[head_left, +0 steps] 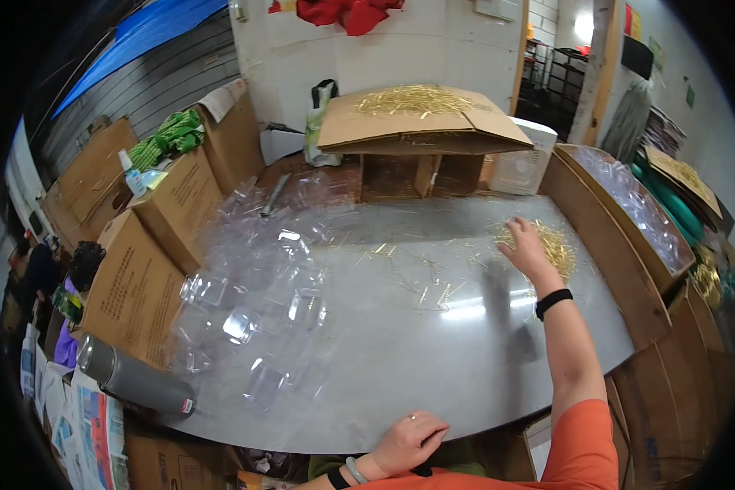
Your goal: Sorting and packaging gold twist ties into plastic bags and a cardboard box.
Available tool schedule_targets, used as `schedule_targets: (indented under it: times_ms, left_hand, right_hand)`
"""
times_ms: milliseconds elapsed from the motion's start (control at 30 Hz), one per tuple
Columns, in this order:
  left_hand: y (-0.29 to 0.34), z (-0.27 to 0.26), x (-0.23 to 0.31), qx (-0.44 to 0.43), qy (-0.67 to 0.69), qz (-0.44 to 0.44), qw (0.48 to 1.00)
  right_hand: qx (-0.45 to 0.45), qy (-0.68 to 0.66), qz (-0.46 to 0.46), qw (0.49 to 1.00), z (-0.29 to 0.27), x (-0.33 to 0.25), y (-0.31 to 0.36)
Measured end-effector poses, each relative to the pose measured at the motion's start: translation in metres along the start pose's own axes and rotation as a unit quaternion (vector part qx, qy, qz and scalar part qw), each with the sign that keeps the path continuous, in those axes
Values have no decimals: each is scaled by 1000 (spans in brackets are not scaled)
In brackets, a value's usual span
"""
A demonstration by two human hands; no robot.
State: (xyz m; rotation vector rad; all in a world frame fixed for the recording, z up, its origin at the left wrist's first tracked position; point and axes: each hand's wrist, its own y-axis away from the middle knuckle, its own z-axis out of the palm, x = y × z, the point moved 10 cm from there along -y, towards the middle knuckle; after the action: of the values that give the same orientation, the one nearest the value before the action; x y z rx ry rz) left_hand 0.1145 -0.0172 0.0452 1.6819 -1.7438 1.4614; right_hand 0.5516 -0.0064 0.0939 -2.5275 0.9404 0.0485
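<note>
My right hand [528, 248] reaches across to the far right of the grey metal table [384, 351]. Its fingers are apart and slightly bent, at the left side of a pile of thin gold-coloured strips [557, 253]; no strip shows in its grasp. At the table's front edge, my left hand [410, 443] rests loosely curled, with nothing visible sticking out of it. Loose gold strips [420, 286] lie scattered over the middle. Many clear plastic containers [261, 278] are heaped on the left half.
A grey bottle [143, 380] lies at the front left. Cardboard boxes [131, 294] border the left side, and a cardboard wall [604, 237] the right. At the back, a cardboard shelf [343, 135] bears more gold strips. Clear plastic pieces [629, 200] fill a box beyond the right wall.
</note>
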Motion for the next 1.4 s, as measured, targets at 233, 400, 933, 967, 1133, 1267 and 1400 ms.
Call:
schedule_targets:
  times_ms: [233,400,933,967,1133,1267,1400]
  left_hand:
    - [50,-59,-17,55,-271,6,961]
    - [72,-68,-36,133,-333,-51,932]
    - [39,-78,-36,64,-322,-125,936]
    - [37,-77,-37,61,-320,-128,937]
    - [36,-82,-35,49,-343,-157,925]
    - [34,-77,-37,21,-387,-159,908]
    - [35,-76,-38,12,-384,-160,909]
  right_hand:
    - [-174,-153,27,973,107,-87,-97]
    - [-293,-105,22,950,147,-151,-96]
    - [-93,-7,-18,995,96,-90,-9]
    - [-112,16,-14,993,105,-77,-2]
    - [-186,-41,-195,962,109,-151,94]
    - [-190,-154,-303,921,43,-248,109]
    - [-159,-193,-336,908,73,-298,35]
